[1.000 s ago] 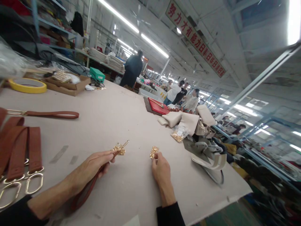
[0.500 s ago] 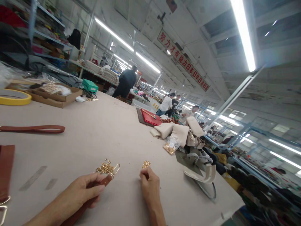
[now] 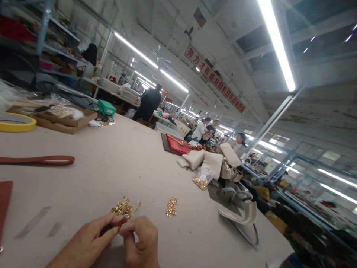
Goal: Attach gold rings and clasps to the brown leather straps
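My left hand [image 3: 92, 238] is closed on a brown leather strap [image 3: 122, 222], of which only a short bit of the end shows between the fingers. My right hand [image 3: 141, 238] is pinched at that same end, fingertips touching the left ones; whatever sits in the pinch is hidden. Just beyond the hands lies a heap of gold metal hardware [image 3: 122, 207], with a gold ring [image 3: 137, 206] at its right side. A smaller pile of gold studs [image 3: 171, 206] rests on the table to the right.
A looped brown strap [image 3: 55, 160], yellow tape roll [image 3: 16, 122] and cardboard box [image 3: 69, 124] lie left. Cream bag pieces [image 3: 213, 162], a bag of gold parts [image 3: 202, 179] and a curved cream piece [image 3: 240, 212] lie right. People stand in the background.
My right hand has left the small pile of gold studs and moved left to meet my left hand at the strap end. The view has shifted slightly.
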`<action>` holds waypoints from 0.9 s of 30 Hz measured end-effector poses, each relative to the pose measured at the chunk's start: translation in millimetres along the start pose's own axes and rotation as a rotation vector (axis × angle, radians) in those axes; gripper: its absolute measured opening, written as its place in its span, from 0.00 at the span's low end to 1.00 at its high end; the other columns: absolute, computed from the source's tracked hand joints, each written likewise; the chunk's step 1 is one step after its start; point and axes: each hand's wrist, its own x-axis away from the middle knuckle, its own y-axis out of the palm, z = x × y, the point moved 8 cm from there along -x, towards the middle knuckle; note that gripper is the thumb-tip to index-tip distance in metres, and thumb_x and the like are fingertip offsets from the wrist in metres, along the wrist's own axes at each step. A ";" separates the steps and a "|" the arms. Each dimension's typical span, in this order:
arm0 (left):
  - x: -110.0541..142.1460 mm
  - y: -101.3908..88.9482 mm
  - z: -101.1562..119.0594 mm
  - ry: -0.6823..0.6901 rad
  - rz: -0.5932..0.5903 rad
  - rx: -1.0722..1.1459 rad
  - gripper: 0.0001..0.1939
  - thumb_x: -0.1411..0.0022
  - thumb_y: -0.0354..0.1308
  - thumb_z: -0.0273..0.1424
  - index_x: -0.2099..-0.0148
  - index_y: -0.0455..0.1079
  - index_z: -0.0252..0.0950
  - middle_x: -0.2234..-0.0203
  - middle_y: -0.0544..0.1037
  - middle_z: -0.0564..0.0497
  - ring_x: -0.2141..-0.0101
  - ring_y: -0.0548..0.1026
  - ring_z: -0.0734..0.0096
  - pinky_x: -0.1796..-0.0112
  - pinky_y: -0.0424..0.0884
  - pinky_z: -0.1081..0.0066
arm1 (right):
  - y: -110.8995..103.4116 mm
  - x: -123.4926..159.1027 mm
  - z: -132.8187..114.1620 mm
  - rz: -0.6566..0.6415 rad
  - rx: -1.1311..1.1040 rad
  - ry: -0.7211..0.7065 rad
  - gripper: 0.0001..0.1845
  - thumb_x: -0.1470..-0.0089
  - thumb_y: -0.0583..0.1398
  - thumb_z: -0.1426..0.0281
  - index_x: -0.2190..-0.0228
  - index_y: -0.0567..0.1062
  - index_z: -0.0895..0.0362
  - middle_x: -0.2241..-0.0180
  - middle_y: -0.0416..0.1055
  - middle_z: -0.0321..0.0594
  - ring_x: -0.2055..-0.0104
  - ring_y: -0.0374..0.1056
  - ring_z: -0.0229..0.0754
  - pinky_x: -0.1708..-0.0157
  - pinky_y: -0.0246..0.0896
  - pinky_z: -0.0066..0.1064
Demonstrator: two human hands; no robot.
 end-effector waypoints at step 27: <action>1.5 10.9 -7.8 0.003 -0.100 0.045 0.13 0.45 0.59 0.39 0.58 0.78 0.46 0.59 0.81 0.51 0.54 0.76 0.54 0.50 0.69 0.66 | -1.7 2.9 21.0 0.010 -0.130 0.365 0.08 0.53 0.59 0.78 0.76 0.75 0.54 0.72 0.75 0.34 0.67 0.71 0.40 0.64 0.65 0.29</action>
